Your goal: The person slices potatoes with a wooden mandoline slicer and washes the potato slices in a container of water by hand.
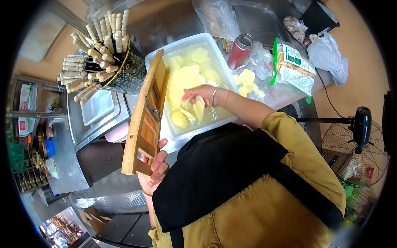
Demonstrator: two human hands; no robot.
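My left hand (155,167) is closed around the lower end of a wooden mandoline slicer (138,142), which stands tilted along the left side of a white tub (225,66). The tub holds cloudy water with many pale yellow potato slices (184,78). Over the water, my right hand (199,94) has its fingers curled on a potato slice (199,108); part of the fingers is hidden. Just below that hand, a peeled potato (179,119) lies in the water near the tub's front left corner.
Left of the tub stands a patterned bucket (130,70) full of wooden-handled skewers (103,49). To the right are a red thermos (240,50), potato pieces (248,83) on plastic, and a bread bag (293,68). A black fan (351,140) stands farther right.
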